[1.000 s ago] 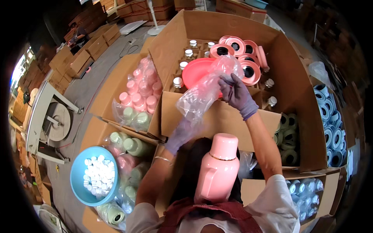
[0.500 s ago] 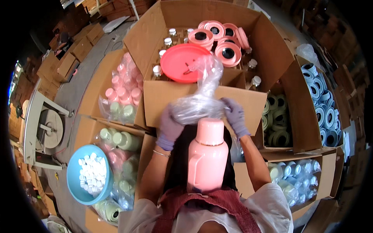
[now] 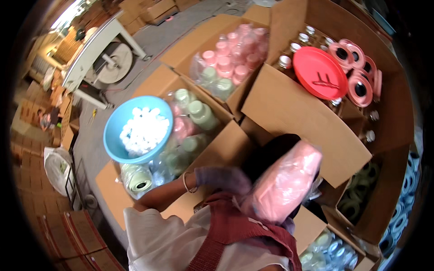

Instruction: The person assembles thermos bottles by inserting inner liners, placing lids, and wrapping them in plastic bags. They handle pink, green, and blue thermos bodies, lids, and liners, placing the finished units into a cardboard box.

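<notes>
Head view: pink, rounded, glossy flask (image 3: pixel 287 180) in a clear, thin plastic bag (image 3: pixel 314 158) lies tilted over the black-clothed lap (image 3: pixel 266 156), near side, right of centre, long axis running near left to far right; can't tell which end is the cap, & no handle shows thru the film. Left hand in purple-grey fabric glove (image 3: pixel 224 178) is at the flask's left side, motion-blurred; can't tell if it's closed or touching. Right hand in matching glove (image 3: pixel 288 224) is mostly hidden at the flask's near end, just a scrap visible, so grip unknown too; visible parts of the two hands are apart. Handling, my guess: body stiff, mod. weight, shell prob. smooth; if there's a glass liner, fragile to knocks. Bag is soft & prob. slippery, so film could slide over the shell. Best hold: one palm under the near end, other round the middle, pressing thru to the hard body, not pinching loose film. Avoid bumping the brown cardboard box flap (image 3: pixel 307 122) just beyond, far side; round light-blue plastic basin (image 3: pixel 114 131) w/ small white plastic pieces (image 3: pixel 143 131) is well apart, left.
</notes>
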A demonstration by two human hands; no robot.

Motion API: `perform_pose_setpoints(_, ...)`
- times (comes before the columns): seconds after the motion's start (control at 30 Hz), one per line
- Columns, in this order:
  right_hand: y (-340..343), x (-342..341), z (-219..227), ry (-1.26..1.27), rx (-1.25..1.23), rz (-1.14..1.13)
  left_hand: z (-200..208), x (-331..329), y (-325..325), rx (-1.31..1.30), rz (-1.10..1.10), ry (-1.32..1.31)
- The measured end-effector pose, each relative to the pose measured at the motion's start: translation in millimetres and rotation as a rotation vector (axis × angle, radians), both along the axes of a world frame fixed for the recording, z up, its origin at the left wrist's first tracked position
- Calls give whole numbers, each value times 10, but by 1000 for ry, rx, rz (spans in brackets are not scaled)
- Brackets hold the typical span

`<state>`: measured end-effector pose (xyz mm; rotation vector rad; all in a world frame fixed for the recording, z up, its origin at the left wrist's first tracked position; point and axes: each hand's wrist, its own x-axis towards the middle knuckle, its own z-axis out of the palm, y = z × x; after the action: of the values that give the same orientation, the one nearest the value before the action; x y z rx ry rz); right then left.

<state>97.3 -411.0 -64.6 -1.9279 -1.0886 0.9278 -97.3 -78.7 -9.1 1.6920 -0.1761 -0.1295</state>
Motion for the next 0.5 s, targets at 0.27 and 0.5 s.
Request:
perform_pose_setpoints(0.27,379,-147,510,-7,131,-77,410,184,-83,437,572,-27)
perform_pose_setpoints(0.5,2011,-164,1493,288,426,65,175,-1164,39,-1209,1209,97)
